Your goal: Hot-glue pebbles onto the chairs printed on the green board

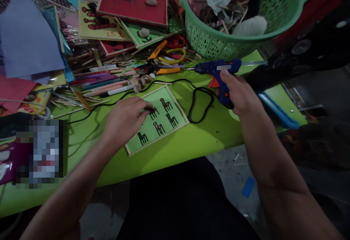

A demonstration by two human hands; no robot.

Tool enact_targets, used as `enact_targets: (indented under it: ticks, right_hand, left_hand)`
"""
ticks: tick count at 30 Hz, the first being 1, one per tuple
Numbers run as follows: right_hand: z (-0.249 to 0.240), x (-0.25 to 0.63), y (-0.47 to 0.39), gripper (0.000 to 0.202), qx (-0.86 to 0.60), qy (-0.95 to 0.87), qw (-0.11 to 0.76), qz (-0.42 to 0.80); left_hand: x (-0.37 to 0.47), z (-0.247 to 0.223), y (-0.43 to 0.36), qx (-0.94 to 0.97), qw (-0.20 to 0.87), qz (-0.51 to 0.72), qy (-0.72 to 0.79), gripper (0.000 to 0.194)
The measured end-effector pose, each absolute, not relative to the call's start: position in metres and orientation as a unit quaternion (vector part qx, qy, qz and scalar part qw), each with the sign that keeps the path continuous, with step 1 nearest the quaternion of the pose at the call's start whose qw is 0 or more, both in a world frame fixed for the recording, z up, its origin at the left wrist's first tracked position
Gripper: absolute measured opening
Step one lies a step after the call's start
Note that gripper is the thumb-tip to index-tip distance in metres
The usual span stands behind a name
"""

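Your right hand (240, 92) has the blue glue gun (218, 73) wrapped up by the handle, fingers closed round the grip, nozzle pointing left over the table but well off to the side of the work. Your left hand (125, 117) is lying on the small framed green card (160, 119), fingers curled down and pressing near one of the little chairs (165, 104) stuck on it, so it's pinning rather than grabbing. The card sits close to the front edge of the lime green table (191, 145), with the gun's black cord (201, 103) looped just beside its right corner. If you're gluing, I'd say keep that left hand flat so the card can't skid, bring the nozzle in low, and watch the cord doesn't drag across the frame. Scissors (169, 50), pencils (104, 83) and the green basket (218, 39) are all crowded behind, so work toward yourself.
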State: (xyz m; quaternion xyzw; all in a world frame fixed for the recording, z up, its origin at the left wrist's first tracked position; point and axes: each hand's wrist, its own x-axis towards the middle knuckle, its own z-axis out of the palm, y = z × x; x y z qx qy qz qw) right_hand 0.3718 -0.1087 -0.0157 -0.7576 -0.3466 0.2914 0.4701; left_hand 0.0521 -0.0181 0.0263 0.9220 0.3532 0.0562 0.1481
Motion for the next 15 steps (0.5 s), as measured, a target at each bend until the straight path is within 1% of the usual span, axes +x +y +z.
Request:
enact_targets:
  ticks: [5,10,15]
  right_hand:
    - [-0.0071,0.3663,-0.1086,0.053,-0.744,-0.339,0.491,0.3]
    - [-0.0061,0.3651,-0.1083,0.054,-0.749,-0.306,0.497,0.314]
    - [-0.0097,0.3682,-0.1074,0.053,-0.749,-0.31,0.491,0.318]
  left_hand:
    - [0.0527,0.0249,-0.0169,0.919,0.164,0.061,0.353,0.021]
    - [0.053,0.0219,-0.0179,0.915,0.17,0.075,0.358,0.018]
    - [0.0527,0.0206,-0.0191,0.91,0.178,0.09,0.364,0.016]
